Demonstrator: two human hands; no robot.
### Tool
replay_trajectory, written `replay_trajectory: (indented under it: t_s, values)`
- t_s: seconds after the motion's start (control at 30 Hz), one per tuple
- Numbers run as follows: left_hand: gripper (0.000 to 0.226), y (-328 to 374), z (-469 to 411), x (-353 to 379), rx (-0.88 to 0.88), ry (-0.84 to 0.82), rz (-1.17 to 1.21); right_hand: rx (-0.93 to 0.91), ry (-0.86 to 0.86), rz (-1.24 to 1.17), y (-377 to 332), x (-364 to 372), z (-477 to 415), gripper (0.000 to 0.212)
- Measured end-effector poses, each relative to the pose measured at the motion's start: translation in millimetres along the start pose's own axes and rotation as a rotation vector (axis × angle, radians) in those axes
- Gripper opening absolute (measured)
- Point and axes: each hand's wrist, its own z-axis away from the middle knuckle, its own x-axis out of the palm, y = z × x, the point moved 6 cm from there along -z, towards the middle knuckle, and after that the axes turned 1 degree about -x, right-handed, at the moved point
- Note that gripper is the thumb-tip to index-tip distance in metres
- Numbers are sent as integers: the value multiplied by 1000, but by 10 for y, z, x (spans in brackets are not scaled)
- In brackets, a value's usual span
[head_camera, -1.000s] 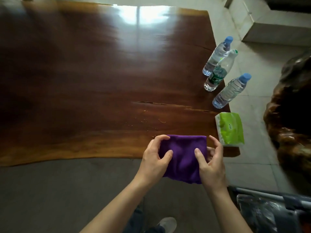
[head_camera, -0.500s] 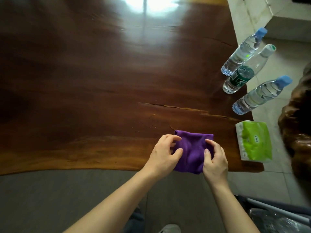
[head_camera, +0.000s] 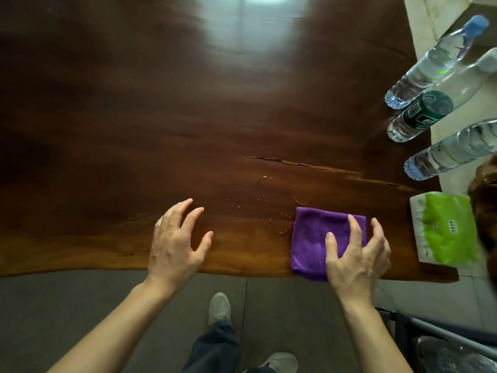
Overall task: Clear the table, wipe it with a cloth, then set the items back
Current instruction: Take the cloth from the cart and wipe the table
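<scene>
At the near edge of the wooden table (head_camera: 107, 157), the right hand (head_camera: 355, 257) rests spread-fingered on a folded purple cloth (head_camera: 312, 238), not gripping it. The left hand (head_camera: 174, 243) hovers open and empty, well apart. A green tissue pack (head_camera: 446, 230) lies just right of the cloth; beyond, three water bottles (head_camera: 419, 114) line the right edge.

Counter (head_camera: 134, 117): dark polished wood, glossy, window glare on top, one long crack in the grain, small wet droplets near it. Purple cloth (head_camera: 314, 238): fuzzy microfibre, matt. Three water bottles (head_camera: 433, 65): clear glossy plastic. Tissue pack (head_camera: 446, 230): shiny green-and-white plastic film. Floor (head_camera: 67, 300): matt grey.
</scene>
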Motion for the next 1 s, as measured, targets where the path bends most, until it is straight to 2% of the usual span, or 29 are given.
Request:
replay_trajectory:
  t_s: [0.2,0.47,0.63,0.77,0.87,0.93,1.0]
  values:
    - [73,-129,85,227,11,-107,-122,-2,-141,147,-160,246,165,78]
    - [72,-200,107,336,58,-16,-82,-59,-149,133,-495,427,252,82]
    - [72,-228,103,365,71,1,-79,-237,-183,164,-914,565,417,78]
    - [67,-240,106,360,96,18,-27,-564,-224,134,-1232,673,678,69]
    - [65,-249,110,349,101,15,-3,-745,-259,92,-1170,671,741,60]
    - [65,-243,101,342,99,6,-1,-742,-242,110,-995,638,645,57]
    - [65,-238,100,337,95,0,8,-623,-205,143,-744,577,473,58]
